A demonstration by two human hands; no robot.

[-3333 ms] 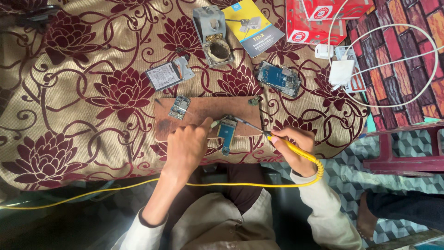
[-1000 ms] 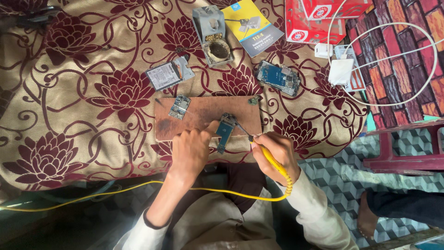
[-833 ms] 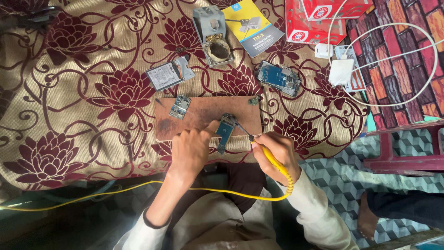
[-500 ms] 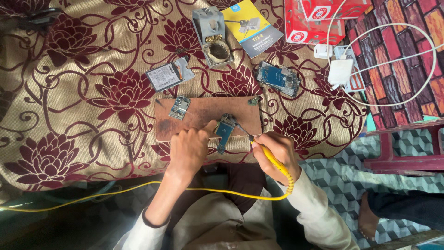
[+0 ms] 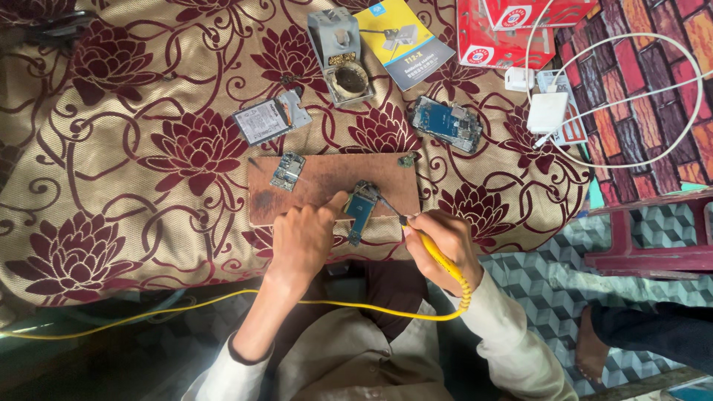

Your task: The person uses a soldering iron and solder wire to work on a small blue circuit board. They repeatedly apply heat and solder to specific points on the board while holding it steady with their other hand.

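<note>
My left hand [image 5: 306,238] pinches a small blue circuit board [image 5: 359,213] at the front edge of a brown wooden board [image 5: 327,178]. My right hand [image 5: 440,245] grips a yellow-handled soldering iron [image 5: 431,249], its thin tip touching the top of the circuit board. The iron's yellow cord [image 5: 223,301] loops under my right wrist and trails off to the left across my lap. A second small circuit board [image 5: 287,171] lies on the wooden board's left part.
On the maroon floral cloth [image 5: 119,186] lie an opened phone [image 5: 448,124], a phone battery [image 5: 269,119], a grey soldering stand [image 5: 340,52], a yellow-blue booklet [image 5: 401,41], a red box [image 5: 505,30] and a white charger [image 5: 548,111] with cable. A person's bare foot [image 5: 594,349] rests at right.
My right hand has drawn in closer to the circuit board since the oldest frame, and the iron's cord loop has shifted under my wrist. Over the last second nothing visibly moves.
</note>
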